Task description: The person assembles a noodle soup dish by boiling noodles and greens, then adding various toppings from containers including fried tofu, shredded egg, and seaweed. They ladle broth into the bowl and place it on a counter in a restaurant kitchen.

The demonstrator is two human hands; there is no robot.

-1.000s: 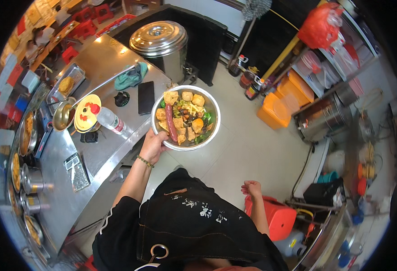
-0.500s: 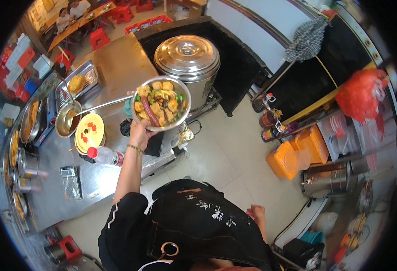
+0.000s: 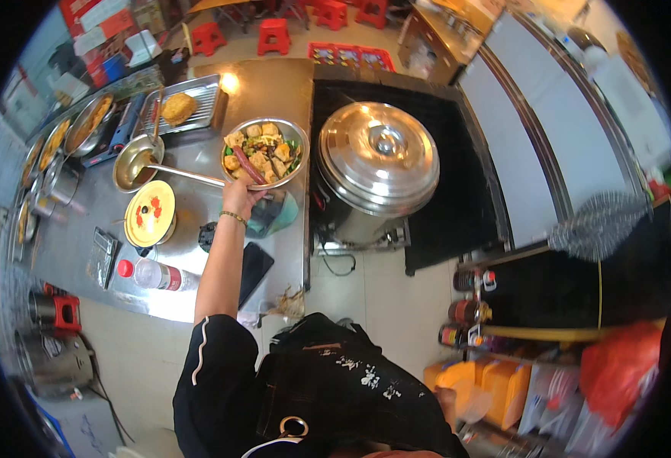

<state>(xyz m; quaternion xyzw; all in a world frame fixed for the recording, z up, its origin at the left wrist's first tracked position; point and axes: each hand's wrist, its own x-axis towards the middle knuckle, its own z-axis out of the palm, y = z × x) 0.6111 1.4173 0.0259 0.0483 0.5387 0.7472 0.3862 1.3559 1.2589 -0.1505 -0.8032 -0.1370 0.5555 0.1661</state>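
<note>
My left hand (image 3: 242, 195) is closed on the near edge of a round metal bowl (image 3: 283, 180) and holds it out over the steel counter. In the bowl lie a reddish-brown sausage (image 3: 248, 164), golden fried pieces and green vegetables. Left of the hand, a long-handled metal ladle (image 3: 186, 175) rests in a metal pan (image 3: 125, 169). Closer to me are a yellow lidded pot (image 3: 152, 210) with a red pattern and a plastic bottle (image 3: 156, 275) with a red cap. Low at my right side hangs my right hand (image 3: 446, 398), small and blurred; its fingers are unclear.
A big lidded steel pot (image 3: 381, 153) stands right of the counter (image 3: 198, 267). A metal tray (image 3: 205, 103) with a fried cake is at the back. Bottles (image 3: 465, 311) and orange containers (image 3: 503, 389) fill the right shelving. A black phone-like slab (image 3: 254, 269) lies by my forearm.
The view has turned right, shifting the surroundings. My left hand still holds the bowl, now lower and farther over the counter, clear of the big pot. My right hand stays low at my side.
</note>
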